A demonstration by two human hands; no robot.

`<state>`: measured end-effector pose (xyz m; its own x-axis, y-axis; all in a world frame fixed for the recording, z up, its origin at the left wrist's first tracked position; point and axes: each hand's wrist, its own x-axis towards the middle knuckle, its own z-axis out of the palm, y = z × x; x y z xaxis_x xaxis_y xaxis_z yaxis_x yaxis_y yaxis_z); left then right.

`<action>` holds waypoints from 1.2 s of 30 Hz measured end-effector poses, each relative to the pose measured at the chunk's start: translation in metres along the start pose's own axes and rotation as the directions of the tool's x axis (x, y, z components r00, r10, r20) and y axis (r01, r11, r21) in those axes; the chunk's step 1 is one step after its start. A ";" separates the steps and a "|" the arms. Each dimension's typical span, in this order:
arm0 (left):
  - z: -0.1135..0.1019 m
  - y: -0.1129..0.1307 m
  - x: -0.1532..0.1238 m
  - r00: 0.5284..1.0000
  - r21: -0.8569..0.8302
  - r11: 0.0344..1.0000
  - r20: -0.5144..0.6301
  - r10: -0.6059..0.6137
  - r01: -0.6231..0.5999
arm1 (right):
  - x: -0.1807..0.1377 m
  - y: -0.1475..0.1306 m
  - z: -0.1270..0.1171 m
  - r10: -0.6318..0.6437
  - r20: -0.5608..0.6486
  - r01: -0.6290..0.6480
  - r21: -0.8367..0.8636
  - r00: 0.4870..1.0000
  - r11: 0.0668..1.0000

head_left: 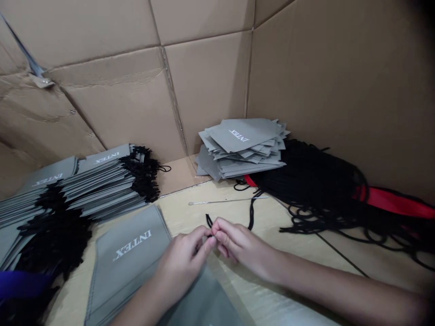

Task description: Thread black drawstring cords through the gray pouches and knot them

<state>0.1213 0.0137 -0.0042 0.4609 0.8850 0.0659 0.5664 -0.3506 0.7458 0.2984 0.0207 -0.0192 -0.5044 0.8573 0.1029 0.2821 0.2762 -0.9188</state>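
My left hand [186, 256] and my right hand [238, 246] meet fingertip to fingertip over the table, both closed in a pinch on a thin black cord [208, 220]. A small loop of the cord sticks up above the fingers, and another length of black cord [251, 215] shows behind my right hand. My fingers hide the part between the tips. Under my left forearm lies a grey INTEX pouch [131, 235], with more grey fabric below it. A thin metal needle-like rod [220, 201] with a looped end rests just beyond my hands.
Grey pouches with black cords [105, 181] are stacked at the left. A loose pile of grey pouches [248, 136] stands at the back. To its right lies a large bundle of black cords [316, 181] with a red band [401, 202]. Cardboard walls [207, 77] enclose the table [268, 285].
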 end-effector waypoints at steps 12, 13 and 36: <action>0.006 -0.010 0.006 0.997 -0.423 0.906 0.075 0.034 0.000 | -0.001 0.001 -0.001 -0.074 0.012 0.074 -0.096 0.997 0.993; 0.007 -0.010 0.006 0.997 -0.413 0.911 0.073 0.034 -0.001 | -0.002 -0.001 -0.001 -0.073 0.018 0.075 -0.131 0.997 0.989; 0.011 -0.007 0.003 0.999 -0.146 0.988 0.027 0.045 -0.041 | 0.001 0.001 0.001 -0.034 -0.120 0.016 -0.154 0.992 0.988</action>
<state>0.1263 0.0150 -0.0170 0.5043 0.8597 0.0814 0.4411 -0.3375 0.8316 0.2971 0.0217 -0.0205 -0.4119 0.8934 0.1795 0.3964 0.3531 -0.8475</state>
